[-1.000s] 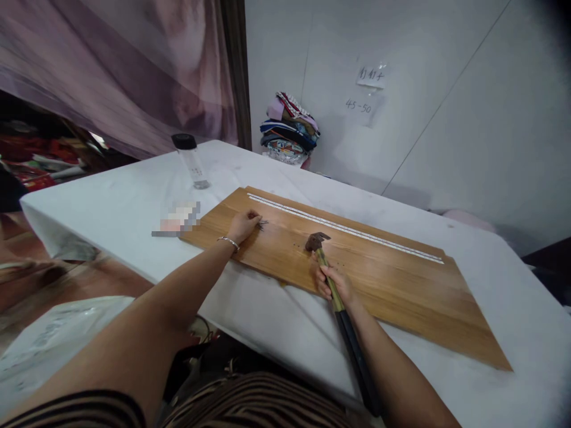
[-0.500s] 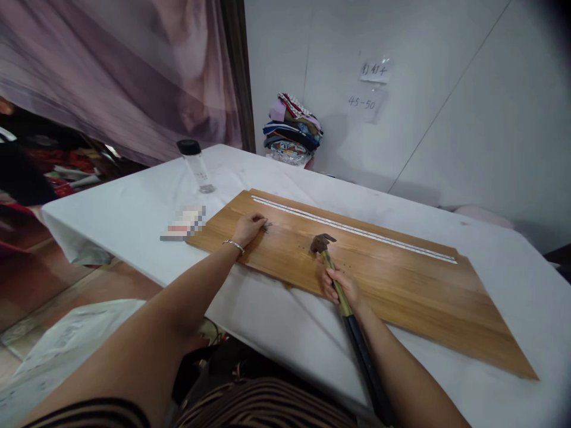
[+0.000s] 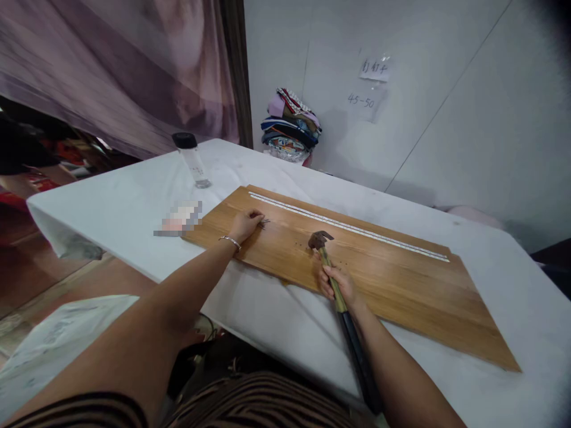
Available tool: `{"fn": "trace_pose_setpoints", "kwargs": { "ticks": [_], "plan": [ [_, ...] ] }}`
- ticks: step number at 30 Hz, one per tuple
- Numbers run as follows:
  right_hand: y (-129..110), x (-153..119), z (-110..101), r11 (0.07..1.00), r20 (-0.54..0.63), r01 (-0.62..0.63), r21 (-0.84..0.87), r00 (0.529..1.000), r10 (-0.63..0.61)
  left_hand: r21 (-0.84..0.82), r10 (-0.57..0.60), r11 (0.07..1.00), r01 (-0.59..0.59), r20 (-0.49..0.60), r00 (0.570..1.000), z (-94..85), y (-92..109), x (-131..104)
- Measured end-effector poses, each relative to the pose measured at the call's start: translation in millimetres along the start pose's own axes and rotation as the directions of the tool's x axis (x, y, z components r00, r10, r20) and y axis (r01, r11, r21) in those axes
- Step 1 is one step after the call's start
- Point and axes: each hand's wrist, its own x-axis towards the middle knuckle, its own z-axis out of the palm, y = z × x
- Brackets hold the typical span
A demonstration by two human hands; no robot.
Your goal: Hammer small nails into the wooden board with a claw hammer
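Observation:
Near the left end of a wooden board point(image 3: 392, 285), my left hand point(image 3: 246, 224) has its fingertips pinched together at a small bunch of thin nails point(image 3: 264, 223). How many of them are between the fingers is hidden. My right hand point(image 3: 336, 283) is wrapped around the upper handle of a claw hammer point(image 3: 319, 239), close below its rusty head. The hammer's black grip points back toward my body, and its head is over the middle of the board. Several small dark nails point(image 3: 300, 244) show on the board just left of the hammer head.
White measuring strips point(image 3: 348, 227) run along the board's far edge. The board lies on a white-covered table point(image 3: 134, 202), with a clear black-lidded bottle point(image 3: 191, 160) and a blurred-out box point(image 3: 179, 219) to its left. Folded clothes point(image 3: 291, 126) are stacked by the wall behind.
The view has shifted slightly, so the board and table appear a little further left and up. Both hands keep their places: the left at the nails, the right on the hammer.

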Motion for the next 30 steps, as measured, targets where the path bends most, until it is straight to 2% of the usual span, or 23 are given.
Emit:
{"fn": "trace_pose_setpoints", "kwargs": {
  "ticks": [4, 9, 14, 19, 25, 30],
  "plan": [
    [0.6, 0.7, -1.2, 1.0, 0.039, -0.007, -0.014, 0.999, 0.007, 0.026, 0.001, 1.0, -0.001, -0.001, 1.0, 0.3, -1.0, 1.2],
    [0.2, -0.9, -1.1, 1.0, 0.007, 0.017, -0.013, 1.0, -0.017, 0.053, 0.017, 0.998, -0.017, 0.002, 1.0, 0.5, -2.9, 1.5],
    [0.5, -1.0, -2.1, 1.0, 0.007, -0.023, 0.006, 1.0, 0.023, 0.055, 0.031, 0.998, -0.032, 0.016, 0.999, -1.0, 1.0, -0.7],
    [2.5, -0.6, -4.0, 0.999, -0.013, 0.032, 0.008, 0.999, -0.031, 0.071, 0.02, 0.997, -0.02, 0.004, 1.0, -1.0, 2.9, -1.0],
    [1.9, 1.2, -4.1, 1.0, 0.019, -0.026, 0.012, 0.999, 0.025, 0.109, 0.025, 0.994, -0.026, 0.013, 1.0, -1.2, -0.5, 0.2],
    [0.2, -0.8, -0.5, 1.0, -0.005, 0.013, 0.002, 1.0, -0.013, 0.123, 0.03, 0.992, -0.031, 0.008, 1.0, -1.2, 1.3, -1.0]
  ]
}}
